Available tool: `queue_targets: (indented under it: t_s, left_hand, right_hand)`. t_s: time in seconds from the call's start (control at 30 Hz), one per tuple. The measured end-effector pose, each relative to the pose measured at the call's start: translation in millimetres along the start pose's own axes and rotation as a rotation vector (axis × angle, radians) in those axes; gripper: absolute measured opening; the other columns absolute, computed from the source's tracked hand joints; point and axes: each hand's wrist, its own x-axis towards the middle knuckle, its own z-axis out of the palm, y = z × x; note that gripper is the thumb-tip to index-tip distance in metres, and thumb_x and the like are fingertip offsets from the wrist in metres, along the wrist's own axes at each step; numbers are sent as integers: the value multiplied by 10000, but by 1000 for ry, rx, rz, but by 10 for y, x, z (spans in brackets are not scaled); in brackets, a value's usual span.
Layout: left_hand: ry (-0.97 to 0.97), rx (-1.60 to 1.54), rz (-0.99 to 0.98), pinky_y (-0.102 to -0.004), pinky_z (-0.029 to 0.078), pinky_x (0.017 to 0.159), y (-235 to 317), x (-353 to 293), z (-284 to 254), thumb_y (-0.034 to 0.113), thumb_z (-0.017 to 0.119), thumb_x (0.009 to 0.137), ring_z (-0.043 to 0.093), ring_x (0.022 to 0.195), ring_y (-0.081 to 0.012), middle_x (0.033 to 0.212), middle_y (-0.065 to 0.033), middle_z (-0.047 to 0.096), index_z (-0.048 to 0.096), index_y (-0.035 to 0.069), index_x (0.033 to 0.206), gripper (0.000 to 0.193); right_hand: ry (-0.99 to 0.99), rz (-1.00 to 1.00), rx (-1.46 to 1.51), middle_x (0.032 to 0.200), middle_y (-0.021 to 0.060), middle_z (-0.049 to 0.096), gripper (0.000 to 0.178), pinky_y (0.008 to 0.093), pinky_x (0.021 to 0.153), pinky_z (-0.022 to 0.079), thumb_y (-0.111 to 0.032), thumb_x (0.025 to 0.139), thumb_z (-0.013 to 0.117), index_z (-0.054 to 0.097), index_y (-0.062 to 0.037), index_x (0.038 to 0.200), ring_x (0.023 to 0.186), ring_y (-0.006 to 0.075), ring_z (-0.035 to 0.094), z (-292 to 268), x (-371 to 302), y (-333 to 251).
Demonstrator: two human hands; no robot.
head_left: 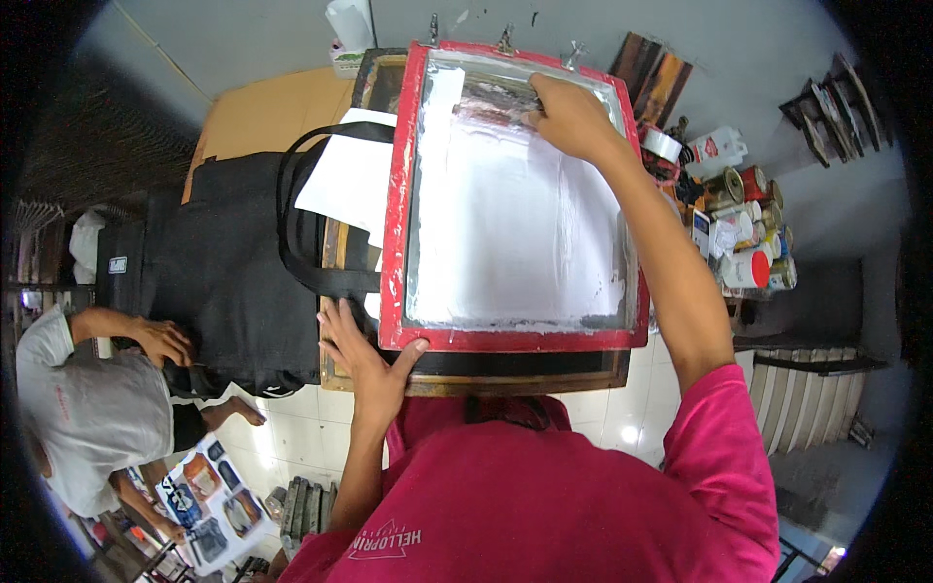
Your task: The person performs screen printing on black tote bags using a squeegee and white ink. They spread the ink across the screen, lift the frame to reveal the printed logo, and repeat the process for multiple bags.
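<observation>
A red-framed printing screen (392,243) with a pale, glossy mesh lies in front of me. My right hand (573,115) is over its upper part, fingers curled, beside a dark, streaky band (498,102); what they hold, if anything, is hard to make out. At the near left corner my left hand (364,364) has its fingers spread on a wooden frame (466,389) beneath, its thumb touching the red edge. Black fabric with a looped strap (289,223) emerges from under the screen's left side, beside white paper (348,185).
Metal clamps (505,41) line the screen's far edge. Black cloth (243,262) and cardboard (277,112) lie left. Paint cans (746,269) and bottles crowd the right. A co-worker (92,408) at left touches the black cloth and holds a printed sheet (216,505).
</observation>
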Motion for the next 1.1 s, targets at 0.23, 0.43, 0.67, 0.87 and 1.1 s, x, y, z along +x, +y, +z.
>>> queue_targets:
  t_s: [0.23, 0.43, 0.67, 0.87, 1.1]
  left_hand:
    - [135, -144, 76, -618, -121, 1211, 139, 248, 33, 457, 607, 1003, -57, 1581, -424, 1681, -292, 99, 173, -98, 1576, 909]
    - [318, -16, 148, -573, -43, 1251, 264, 524, 267, 412, 397, 1078, 45, 1584, -413, 1675, -251, 200, 304, -74, 1546, 681]
    - [370, 11, 139, -571, 32, 1258, 299, 528, 318, 439, 320, 1088, 144, 1568, -426, 1640, -254, 294, 364, -92, 1506, 678]
    - [388, 7, 125, -590, 16, 1251, 280, 524, 316, 519, 329, 1074, 136, 1565, -442, 1628, -285, 293, 362, -86, 1513, 749]
    - [402, 39, 129, -576, 8, 1257, 319, 526, 317, 469, 336, 1083, 134, 1572, -424, 1632, -273, 295, 359, -70, 1520, 694]
  right_hand:
    - [67, -55, 55, 1075, 235, 707, 351, 533, 917, 502, -237, 879, 724, 602, -13, 1121, 1068, 438, 659, 88, 248, 213]
    - [90, -206, 44, 1044, 208, 687, 316, 530, 876, 454, -226, 877, 729, 595, -19, 1076, 1025, 425, 635, 153, 664, 217]
    - [-81, -455, -40, 1033, 161, 687, 267, 460, 1002, 395, -143, 803, 699, 614, -50, 1038, 1028, 347, 635, 199, 873, 74]
    - [-153, -755, -2, 989, 121, 651, 273, 457, 949, 392, -128, 789, 735, 555, -59, 982, 1008, 328, 606, 165, 677, 71]
    - [-156, -706, 46, 996, 127, 622, 276, 442, 955, 387, -116, 846, 732, 558, -65, 1053, 1018, 336, 584, 0, 171, 581]
